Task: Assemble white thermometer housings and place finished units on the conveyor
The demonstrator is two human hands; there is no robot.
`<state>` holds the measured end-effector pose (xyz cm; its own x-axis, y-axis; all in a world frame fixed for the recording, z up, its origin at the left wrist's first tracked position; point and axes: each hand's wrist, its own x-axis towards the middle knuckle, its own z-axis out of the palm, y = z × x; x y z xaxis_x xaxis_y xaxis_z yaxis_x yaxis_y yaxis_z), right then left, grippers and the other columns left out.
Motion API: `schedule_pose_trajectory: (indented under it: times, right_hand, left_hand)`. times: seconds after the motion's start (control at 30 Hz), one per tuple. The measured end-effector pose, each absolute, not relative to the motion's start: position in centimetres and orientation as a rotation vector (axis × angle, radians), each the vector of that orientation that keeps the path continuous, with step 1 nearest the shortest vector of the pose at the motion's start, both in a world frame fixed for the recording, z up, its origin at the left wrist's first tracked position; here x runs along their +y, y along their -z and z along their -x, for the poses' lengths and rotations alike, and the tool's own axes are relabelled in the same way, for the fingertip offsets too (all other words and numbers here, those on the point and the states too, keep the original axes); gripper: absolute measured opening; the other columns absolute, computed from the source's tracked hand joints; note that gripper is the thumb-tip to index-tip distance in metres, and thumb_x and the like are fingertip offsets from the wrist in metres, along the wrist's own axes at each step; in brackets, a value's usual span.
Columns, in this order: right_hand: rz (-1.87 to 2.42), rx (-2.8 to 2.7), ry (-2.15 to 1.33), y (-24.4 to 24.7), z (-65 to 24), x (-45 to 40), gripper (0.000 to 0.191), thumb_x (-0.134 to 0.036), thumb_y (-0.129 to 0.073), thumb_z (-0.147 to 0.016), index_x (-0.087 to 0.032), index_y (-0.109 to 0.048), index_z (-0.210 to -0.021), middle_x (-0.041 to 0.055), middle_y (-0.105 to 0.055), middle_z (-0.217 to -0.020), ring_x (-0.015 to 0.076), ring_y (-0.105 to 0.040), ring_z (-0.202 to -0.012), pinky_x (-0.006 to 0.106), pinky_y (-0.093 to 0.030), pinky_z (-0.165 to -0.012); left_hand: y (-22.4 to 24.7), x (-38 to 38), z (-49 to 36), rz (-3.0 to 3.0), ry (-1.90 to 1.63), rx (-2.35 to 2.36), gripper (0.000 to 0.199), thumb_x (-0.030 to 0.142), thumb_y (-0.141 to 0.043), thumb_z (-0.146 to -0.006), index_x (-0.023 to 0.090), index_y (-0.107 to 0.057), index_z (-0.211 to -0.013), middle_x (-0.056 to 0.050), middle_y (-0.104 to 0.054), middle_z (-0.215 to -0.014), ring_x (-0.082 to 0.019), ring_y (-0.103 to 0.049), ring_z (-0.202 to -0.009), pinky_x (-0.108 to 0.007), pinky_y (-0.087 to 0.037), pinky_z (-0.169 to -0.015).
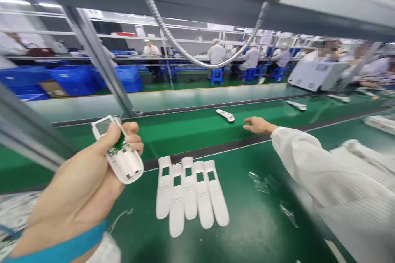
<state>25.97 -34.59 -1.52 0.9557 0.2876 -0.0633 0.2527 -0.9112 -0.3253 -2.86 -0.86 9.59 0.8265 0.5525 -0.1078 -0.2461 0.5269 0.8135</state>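
Observation:
In my left hand (89,172) is a white handheld device housing (128,164), tilted, with a window frame at its top, a bit of green circuit board and a bare battery compartment. My thumb presses on it and my fingers curl behind. My right hand (256,125) reaches over the green conveyor belt (185,127), fingers apart and holding nothing. To its left, a short gap away, a slim white handheld device (225,115) lies on the belt. Several white plastic cover panels (176,201) with square cut-outs lie side by side on the green worktop before me.
Scraps of clear film (259,183) lie on the worktop at right. More white devices (296,105) sit farther along the belt. A metal post (95,49) stands at left, and a flexible metal conduit (197,59) hangs overhead. Beyond are blue bins (74,80) and seated workers.

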Motion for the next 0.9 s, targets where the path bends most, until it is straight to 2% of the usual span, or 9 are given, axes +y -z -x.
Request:
schedule_pose_trajectory:
  times: [0.1, 0.2, 0.3, 0.5, 0.6, 0.67, 0.73, 0.8, 0.9]
  right_hand:
    - [2.796, -0.198, -0.039, 4.7, -29.2, -27.2, 0.057, -0.041, -0.053, -0.094, -0.012, -0.046, -0.142, 0.0233, -0.055, -0.137, 0.0345, -0.054, -0.126, 0.049, -0.042, -0.103]
    - [2.771, -0.067, 0.044, 6.8, -30.6, -22.4, 0.048, -0.037, -0.043, -0.098, -0.011, -0.046, -0.138, 0.025, -0.053, -0.135, 0.0372, -0.048, -0.13, 0.056, -0.04, -0.102]
    - [2.728, -0.073, 0.068, 6.9, -30.9, -20.2, 0.043, -0.034, -0.049, -0.096, -0.013, -0.052, -0.133, 0.0219, -0.057, -0.131, 0.0343, -0.048, -0.129, 0.05, -0.041, -0.103]
    - [2.538, -0.275, -0.084, 2.6, -28.6, -20.5, 0.045, -0.039, -0.069, -0.083, -0.021, -0.063, -0.124, 0.01, -0.07, -0.109, 0.0224, -0.066, -0.094, 0.032, -0.052, -0.081]
    - [2.368, -0.527, -0.204, 0.0, -24.8, -21.5, 0.045, -0.04, -0.068, -0.083, -0.023, -0.064, -0.125, 0.0072, -0.072, -0.103, 0.0189, -0.066, -0.084, 0.028, -0.052, -0.072]
    - [2.244, -0.77, -0.289, -1.8, -20.8, -22.3, 0.045, -0.041, -0.068, -0.082, -0.024, -0.065, -0.123, 0.0073, -0.072, -0.102, 0.0205, -0.065, -0.083, 0.03, -0.052, -0.068]
    - [2.132, -1.028, -0.376, -3.2, -15.9, -22.9, 0.042, -0.041, -0.066, -0.083, -0.024, -0.066, -0.122, 0.007, -0.072, -0.104, 0.0222, -0.065, -0.083, 0.032, -0.052, -0.066]
    - [2.0, -1.242, -0.465, -4.1, -10.6, -23.6, 0.039, -0.04, -0.063, -0.086, -0.026, -0.065, -0.123, 0.0045, -0.071, -0.108, 0.0216, -0.066, -0.086, 0.032, -0.054, -0.07]
    - [1.868, -1.34, -0.466, -3.7, -3.8, -24.9, 0.034, -0.037, -0.064, -0.089, -0.03, -0.064, -0.122, 0.0002, -0.069, -0.118, 0.0197, -0.066, -0.099, 0.032, -0.054, -0.084]
  left_hand:
    - [-9.6, -0.7, 3.5, -1.077, -0.509, 0.456, 0.011, 0.023, -0.053, -0.094, 0.016, -0.06, -0.097, -0.003, -0.059, -0.091, -0.004, -0.047, -0.059, -0.016, -0.048, -0.047]
    - [-9.0, 0.4, 3.7, -1.484, -0.491, 0.669, 0.024, 0.038, -0.059, -0.089, 0.018, -0.066, -0.101, -0.003, -0.06, -0.079, -0.009, -0.051, -0.056, -0.018, -0.039, -0.04]
    - [-7.3, 2.0, 3.1, -2.103, -0.302, 0.841, 0.037, 0.052, -0.054, -0.089, 0.017, -0.067, -0.096, -0.006, -0.065, -0.077, -0.016, -0.059, -0.063, -0.023, -0.042, -0.047]
    - [-0.5, 3.8, 3.2, -2.872, 0.307, 0.982, 0.032, 0.028, -0.04, -0.094, 0.008, -0.065, -0.096, -0.02, -0.067, -0.096, -0.032, -0.065, -0.091, -0.037, -0.045, -0.073]
    - [1.3, 3.6, 5.5, -2.927, 0.35, 0.922, 0.032, 0.025, -0.041, -0.093, 0.005, -0.065, -0.1, -0.022, -0.064, -0.103, -0.035, -0.061, -0.101, -0.041, -0.046, -0.084]
    - [1.1, 2.7, 7.2, -2.958, 0.147, 0.942, 0.035, 0.027, -0.043, -0.093, 0.003, -0.063, -0.108, -0.024, -0.061, -0.112, -0.038, -0.056, -0.11, -0.046, -0.044, -0.09]
    - [0.1, 0.9, 8.7, -2.899, -0.201, 0.795, 0.041, 0.032, -0.043, -0.095, 0.005, -0.058, -0.121, -0.022, -0.056, -0.126, -0.037, -0.049, -0.121, -0.05, -0.041, -0.1]
    - [-1.2, -1.6, 10.0, -2.701, -0.412, 0.497, 0.046, 0.04, -0.044, -0.096, 0.014, -0.051, -0.134, -0.015, -0.051, -0.139, -0.03, -0.044, -0.13, -0.046, -0.036, -0.108]
    - [-2.2, -5.7, 11.6, -2.369, -0.156, 0.191, 0.041, 0.048, -0.042, -0.097, 0.024, -0.056, -0.126, -0.006, -0.062, -0.124, -0.022, -0.056, -0.111, -0.035, -0.044, -0.095]
